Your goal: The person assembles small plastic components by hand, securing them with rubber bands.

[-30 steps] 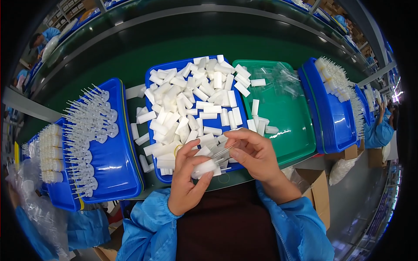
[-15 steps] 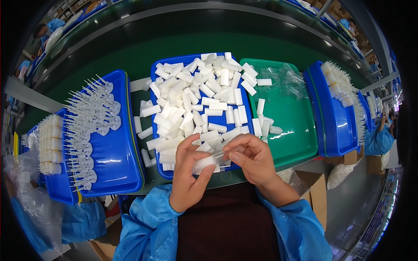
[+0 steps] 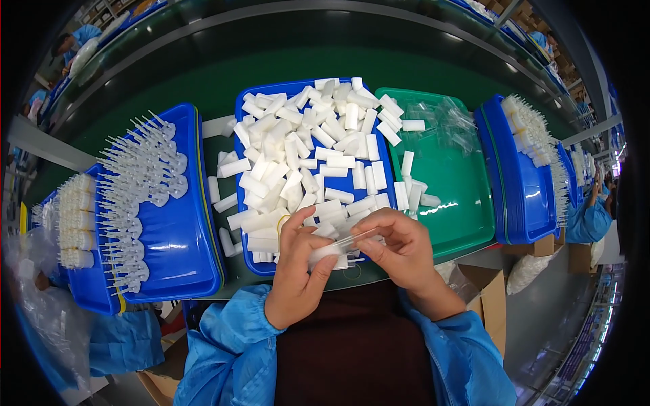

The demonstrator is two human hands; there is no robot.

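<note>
In front of my chest, my left hand [image 3: 298,271] is closed, its thumb and fingers pinching a white foam-like block [image 3: 325,254]. A thin clear plastic piece [image 3: 357,237] is gripped between the thumb and fingertips of my right hand [image 3: 401,252]. The clear piece lies against or just over the block's right end; whether it wraps round the block I cannot tell. Just beyond my hands stands a blue tray [image 3: 271,89] heaped with similar white blocks. To its right is a green tray [image 3: 453,196] with clear plastic pieces [image 3: 447,124] at the far end and several white blocks along its left side.
At left, a blue tray [image 3: 177,250] holds rows of clear, thin-stemmed parts [image 3: 145,176]. Stacked blue trays [image 3: 535,210] with similar pale parts stand at right. An open cardboard box [image 3: 489,298] sits below the table's right edge. Other people work in the background.
The clear piece has turned and risen slightly between my hands, showing as a narrower strip. My right fingers have shifted a little; both hands keep their grip.
</note>
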